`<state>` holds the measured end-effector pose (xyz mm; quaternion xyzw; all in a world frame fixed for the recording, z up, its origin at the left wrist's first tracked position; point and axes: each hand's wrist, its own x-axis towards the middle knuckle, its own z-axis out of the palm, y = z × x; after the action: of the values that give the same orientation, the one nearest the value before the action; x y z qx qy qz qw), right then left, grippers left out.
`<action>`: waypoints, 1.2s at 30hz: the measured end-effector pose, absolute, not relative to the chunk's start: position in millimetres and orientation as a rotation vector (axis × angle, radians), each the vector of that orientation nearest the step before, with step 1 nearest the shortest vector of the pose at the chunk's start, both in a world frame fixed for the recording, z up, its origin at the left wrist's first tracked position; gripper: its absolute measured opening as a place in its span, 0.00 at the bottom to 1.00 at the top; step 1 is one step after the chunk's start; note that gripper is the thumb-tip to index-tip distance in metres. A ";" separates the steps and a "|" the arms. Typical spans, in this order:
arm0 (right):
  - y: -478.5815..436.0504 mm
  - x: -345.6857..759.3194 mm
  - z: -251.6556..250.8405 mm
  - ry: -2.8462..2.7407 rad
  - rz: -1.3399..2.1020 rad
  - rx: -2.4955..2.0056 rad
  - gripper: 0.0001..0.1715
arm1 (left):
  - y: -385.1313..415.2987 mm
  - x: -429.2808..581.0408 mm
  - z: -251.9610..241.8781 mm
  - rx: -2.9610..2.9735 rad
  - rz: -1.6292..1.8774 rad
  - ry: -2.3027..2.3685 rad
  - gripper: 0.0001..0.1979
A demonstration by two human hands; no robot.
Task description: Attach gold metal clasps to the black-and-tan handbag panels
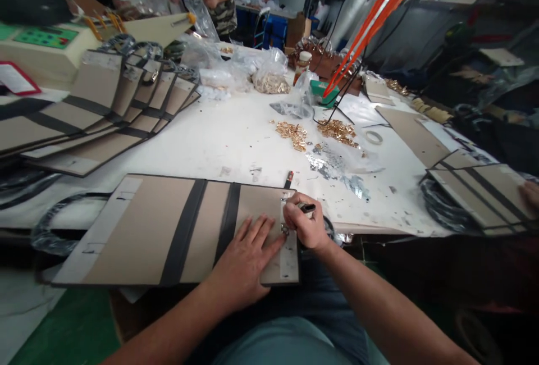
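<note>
A flat brown cardboard panel with two black strips and a pale right edge lies at the table's near edge. My left hand rests flat on its right part, fingers spread. My right hand is closed round a small dark tool and pressed at the panel's pale right edge, just beside my left fingertips. What sits under the tool tip is too small to make out.
Stacked similar panels fan out at the left, more panels at the right. Piles of small gold metal pieces, plastic bags and a tape roll lie mid-table. Two people stand at the far side. Orange cables hang overhead.
</note>
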<state>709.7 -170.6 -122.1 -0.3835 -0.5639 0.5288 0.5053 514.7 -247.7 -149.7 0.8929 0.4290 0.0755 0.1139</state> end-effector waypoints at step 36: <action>-204.3 665.4 1.9 -1.095 1.397 -0.713 0.26 | -323.7 421.9 34.5 0.259 1.689 1.326 0.41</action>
<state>665.4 -204.3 1.9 -0.3048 -0.4678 0.5969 0.5763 421.9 -323.7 34.5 0.1059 0.5411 0.6893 0.4700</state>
